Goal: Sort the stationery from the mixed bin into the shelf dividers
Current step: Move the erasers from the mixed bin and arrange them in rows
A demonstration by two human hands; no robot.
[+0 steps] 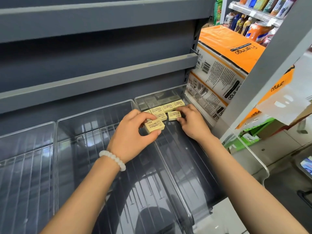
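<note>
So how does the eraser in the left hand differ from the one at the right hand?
The left hand pinches its eraser with the print reading upside down; the eraser at the right hand lies nearer the back row, print upright, fingers at its edge. Both are cream, same print, in the clear divider tray.

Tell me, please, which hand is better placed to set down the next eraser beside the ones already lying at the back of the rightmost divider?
Probably the left hand: it pinches a loose eraser, raised just before the row. The right hand only touches an eraser already lying flat.
</note>
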